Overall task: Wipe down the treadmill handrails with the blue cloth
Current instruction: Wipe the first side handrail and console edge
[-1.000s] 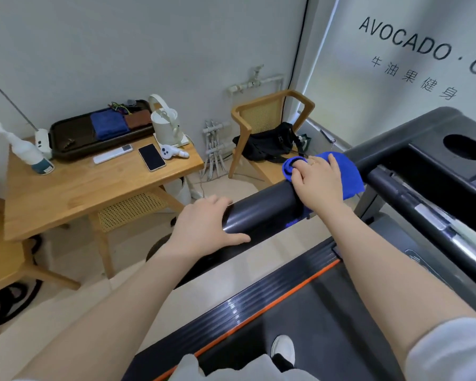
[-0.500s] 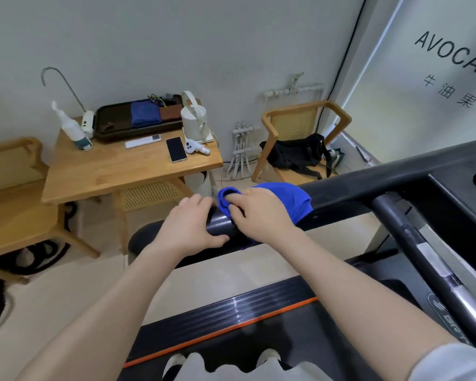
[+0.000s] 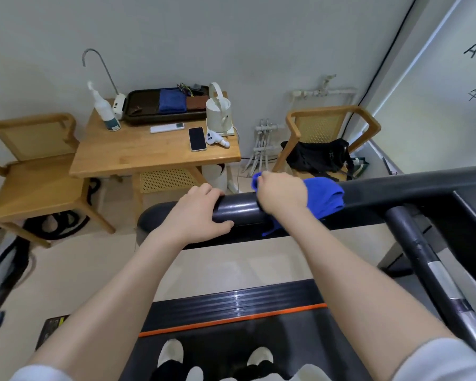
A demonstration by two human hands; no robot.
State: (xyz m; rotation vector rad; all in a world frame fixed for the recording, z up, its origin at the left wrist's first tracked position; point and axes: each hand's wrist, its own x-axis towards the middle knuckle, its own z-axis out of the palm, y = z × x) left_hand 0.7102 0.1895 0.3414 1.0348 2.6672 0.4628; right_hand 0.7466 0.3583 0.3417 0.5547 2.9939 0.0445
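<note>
A thick black treadmill handrail [image 3: 238, 211] runs across the middle of the view, ending in a rounded tip at the left. My left hand [image 3: 194, 215] is wrapped over the rail near that end, thumb underneath. Just to its right, my right hand [image 3: 282, 192] presses the blue cloth [image 3: 329, 198] onto the rail's top. The cloth drapes over the rail, bunched to the right of the hand, with a corner hanging below. A short bare stretch of rail shows between the two hands.
A second handlebar [image 3: 421, 251] with a silver grip runs down the right. The treadmill belt [image 3: 231, 342] lies under my feet. Beyond the rail stand a wooden table [image 3: 138, 155] with a tray, kettle and phone, and two wooden chairs [image 3: 333, 125], one holding a black bag.
My right hand has slid the blue cloth leftward along the handrail toward my left hand, then held near it. The view has turned left and down.
</note>
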